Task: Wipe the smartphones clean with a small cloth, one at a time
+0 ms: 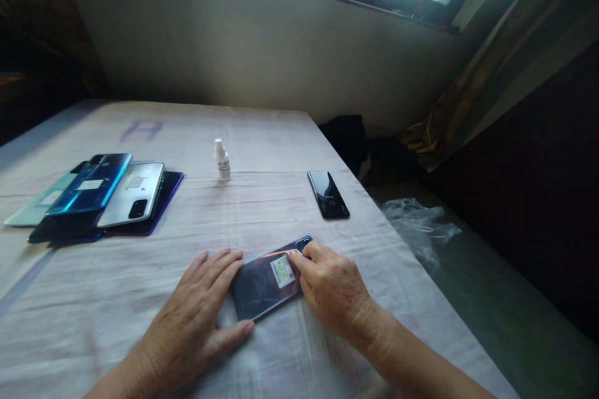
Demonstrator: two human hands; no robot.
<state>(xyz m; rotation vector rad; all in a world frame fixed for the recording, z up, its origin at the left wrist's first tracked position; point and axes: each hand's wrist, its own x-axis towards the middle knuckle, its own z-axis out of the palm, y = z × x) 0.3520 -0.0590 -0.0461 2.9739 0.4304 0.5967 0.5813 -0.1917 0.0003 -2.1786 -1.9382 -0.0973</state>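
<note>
A dark, glossy smartphone [262, 291] lies back side up and slanted on the cloth-covered table, with a white printed label [282, 271] on its back. My left hand [199, 305] spans its left end, fingers at the upper corner and thumb at the lower one, steadying it. At the other end, my right hand [334, 280] is closed, its fingertips pressed together on the phone's back between the label and the camera corner. Whatever those fingers pinch, if anything, is hidden.
Several phones, among them a blue one [96, 184] and a silver one [133, 190], lie overlapping at left. A small white bottle [223, 162] stands mid-table. A black phone [327, 194] lies near the table's right edge. Crumpled clear plastic [418, 224] is beyond that edge, lower down.
</note>
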